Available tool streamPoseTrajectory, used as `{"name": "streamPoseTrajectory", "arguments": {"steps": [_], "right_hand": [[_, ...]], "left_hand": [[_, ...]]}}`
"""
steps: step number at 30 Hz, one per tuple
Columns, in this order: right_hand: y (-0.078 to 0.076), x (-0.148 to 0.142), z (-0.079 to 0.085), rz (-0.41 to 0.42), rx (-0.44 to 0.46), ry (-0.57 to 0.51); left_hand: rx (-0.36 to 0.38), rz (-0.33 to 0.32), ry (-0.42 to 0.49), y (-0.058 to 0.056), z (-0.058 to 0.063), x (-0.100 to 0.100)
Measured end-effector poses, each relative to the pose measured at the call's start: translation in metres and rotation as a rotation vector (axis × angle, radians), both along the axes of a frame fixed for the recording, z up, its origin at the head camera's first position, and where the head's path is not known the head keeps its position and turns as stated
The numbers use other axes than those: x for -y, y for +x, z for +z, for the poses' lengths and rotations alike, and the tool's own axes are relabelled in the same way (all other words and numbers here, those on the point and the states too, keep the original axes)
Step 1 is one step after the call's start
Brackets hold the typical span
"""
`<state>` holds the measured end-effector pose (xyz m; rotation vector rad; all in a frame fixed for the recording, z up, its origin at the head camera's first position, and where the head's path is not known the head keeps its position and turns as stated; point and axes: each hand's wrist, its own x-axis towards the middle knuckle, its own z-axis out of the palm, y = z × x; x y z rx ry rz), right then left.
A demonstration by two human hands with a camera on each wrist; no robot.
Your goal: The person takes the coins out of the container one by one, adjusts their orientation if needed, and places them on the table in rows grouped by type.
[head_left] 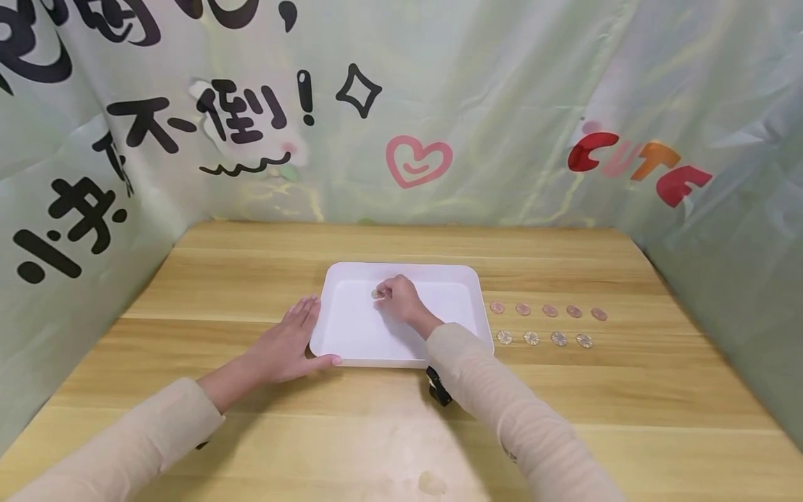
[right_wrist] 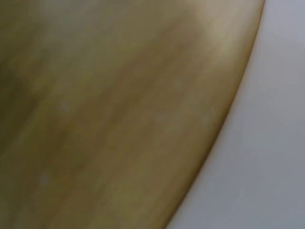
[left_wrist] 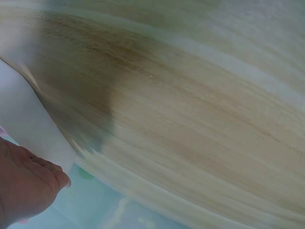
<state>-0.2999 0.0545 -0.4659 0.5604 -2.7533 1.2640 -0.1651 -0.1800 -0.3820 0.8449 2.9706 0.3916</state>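
Note:
In the head view a white rectangular tray (head_left: 351, 335) lies on the wooden table. My right hand (head_left: 401, 298) is over its middle and pinches a small shiny round disc (head_left: 377, 294) between thumb and fingertips. My left hand (head_left: 285, 345) rests at the tray's left side with straight fingers along the rim and the thumb at the near left corner. The left wrist view shows part of that hand (left_wrist: 28, 186) beside the white tray wall (left_wrist: 35, 121). Only tray (right_wrist: 267, 143) and blurred table show in the right wrist view; the hand is out of it.
Right of the tray, two rows of small discs lie on the table: a farther row of pinkish discs (head_left: 549, 310) and a nearer row of clear, patterned discs (head_left: 531, 338). A printed pale green cloth (head_left: 502, 160) hangs around the table's back and sides.

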Motion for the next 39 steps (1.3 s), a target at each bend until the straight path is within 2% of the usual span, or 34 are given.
{"name": "streamPoseTrajectory", "arguments": {"steps": [2,3,5,8,10,12,17,20,22,24,26,28,29,31,33,35,39], "right_hand": [[-0.004,0.002,-0.004,-0.026,0.043,0.01],[0.008,0.005,0.011,-0.042,0.063,0.023],[0.045,0.011,0.062,-0.082,0.132,0.051],[0.068,0.015,0.09,-0.1,0.136,0.079],[0.07,0.015,0.091,-0.101,0.121,0.107],[0.059,0.015,0.075,-0.101,0.104,0.137],[0.061,0.016,0.076,-0.097,0.101,0.185],[0.052,0.016,0.07,-0.084,0.138,0.239],[0.049,0.014,0.067,-0.071,0.119,0.285],[0.03,0.01,0.037,-0.037,0.04,0.267],[0.021,0.007,0.026,-0.027,0.035,0.252],[0.021,0.006,0.024,-0.032,0.057,0.208],[0.021,0.006,0.024,-0.039,0.089,0.175],[0.04,0.008,0.053,-0.083,0.176,0.156],[0.053,0.008,0.068,-0.099,0.168,0.139],[0.062,0.007,0.078,-0.11,0.173,0.136],[0.072,0.0,0.086,-0.133,0.205,0.093]], "left_hand": [[-0.002,-0.002,-0.005,-0.001,0.001,0.0],[-0.003,-0.003,-0.006,-0.001,0.001,0.0],[-0.006,-0.006,-0.007,-0.001,0.002,-0.001],[-0.018,-0.009,-0.005,-0.001,0.002,-0.001],[-0.019,-0.008,-0.004,-0.001,0.001,-0.001],[-0.015,-0.007,-0.004,-0.001,0.0,-0.001],[-0.009,-0.001,-0.008,-0.002,-0.002,-0.001],[-0.01,0.001,-0.012,-0.002,-0.003,0.0],[-0.009,0.002,-0.013,-0.002,-0.003,0.0],[-0.009,0.001,-0.013,-0.002,-0.002,0.0],[-0.011,-0.001,-0.015,-0.001,-0.002,0.0],[-0.011,-0.001,-0.013,-0.001,-0.002,-0.001],[-0.011,0.0,-0.012,-0.001,-0.002,-0.001],[-0.012,0.003,-0.013,0.0,-0.002,-0.001],[-0.013,0.008,-0.014,0.0,-0.002,-0.001],[-0.016,0.011,-0.016,0.0,-0.002,-0.001],[-0.019,0.013,-0.017,0.0,-0.002,-0.001]]}}
